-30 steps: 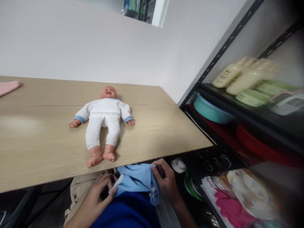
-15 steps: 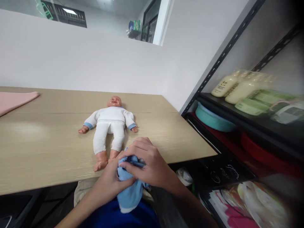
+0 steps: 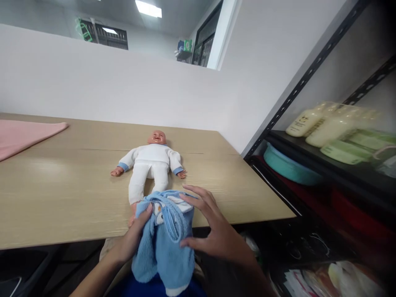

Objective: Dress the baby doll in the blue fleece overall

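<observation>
A soft blue garment (image 3: 176,255) with white edging and a small printed patch hangs in front of me at the table's near edge. My left hand (image 3: 134,235) grips its left side, thumb on top and the other fingers hidden behind the cloth. At its right side is my right hand (image 3: 213,231), with fingers and thumb spread apart; the fingertips are at the cloth, and I cannot tell how firmly they touch. Beyond the garment a baby doll (image 3: 151,165) in white clothes with blue cuffs lies face up, its feet mostly covered from view.
The wooden table (image 3: 77,198) ends just before my lap. A pink cloth (image 3: 27,136) lies at the far left. To the right stands a black shelf rack (image 3: 303,82) holding pale bottles (image 3: 309,119), a teal basin (image 3: 287,167) and packaged goods lower down. A white wall (image 3: 123,90) closes the back.
The blue garment, bunched between both hands before, is now spread wider and raised, showing its patch. My right hand has moved right and opened its fingers. The view has shifted slightly.
</observation>
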Demonstrator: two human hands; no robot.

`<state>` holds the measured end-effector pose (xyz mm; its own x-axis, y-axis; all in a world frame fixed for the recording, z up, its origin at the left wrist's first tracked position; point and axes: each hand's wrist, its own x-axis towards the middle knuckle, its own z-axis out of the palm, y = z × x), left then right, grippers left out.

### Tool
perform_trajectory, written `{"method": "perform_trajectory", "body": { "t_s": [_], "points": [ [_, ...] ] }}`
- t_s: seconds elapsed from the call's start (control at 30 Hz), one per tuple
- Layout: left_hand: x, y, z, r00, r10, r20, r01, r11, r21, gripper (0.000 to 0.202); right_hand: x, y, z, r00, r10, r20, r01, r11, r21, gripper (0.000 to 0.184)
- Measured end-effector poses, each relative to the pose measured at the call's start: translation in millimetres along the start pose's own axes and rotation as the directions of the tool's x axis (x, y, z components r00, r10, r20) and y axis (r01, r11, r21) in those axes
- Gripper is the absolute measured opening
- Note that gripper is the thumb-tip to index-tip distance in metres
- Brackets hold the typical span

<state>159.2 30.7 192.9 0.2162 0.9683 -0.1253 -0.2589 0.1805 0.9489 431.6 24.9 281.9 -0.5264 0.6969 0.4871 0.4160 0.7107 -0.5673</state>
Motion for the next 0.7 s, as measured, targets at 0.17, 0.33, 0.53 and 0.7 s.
{"method": "perform_trajectory", "body": {
  "t_s": [0.17,0.33,0.53,0.7],
  "points": [
    [0,8,8.8,0.996,-0.035,0.083,0.038,0.999,-0.037,0.072,21,1,16,0.963,0.171,-0.207,-0.123,0.966,0.226,0.015],
    [-5,17,-6.6,0.977,0.212,0.013,-0.210,0.959,0.191,0.071,47,-11,13,0.909,0.413,-0.050,-0.346,0.818,0.459,0.037],
    [-2,73,-1.2,0.856,0.443,0.265,-0.516,0.758,0.400,0.103,84,-34,-4,0.933,0.284,0.223,-0.358,0.803,0.476,0.033],
    [10,87,0.9,0.924,0.350,0.157,-0.383,0.843,0.377,0.045,95,-11,-16,0.912,0.319,0.258,-0.410,0.736,0.539,0.044]
  ]
}}
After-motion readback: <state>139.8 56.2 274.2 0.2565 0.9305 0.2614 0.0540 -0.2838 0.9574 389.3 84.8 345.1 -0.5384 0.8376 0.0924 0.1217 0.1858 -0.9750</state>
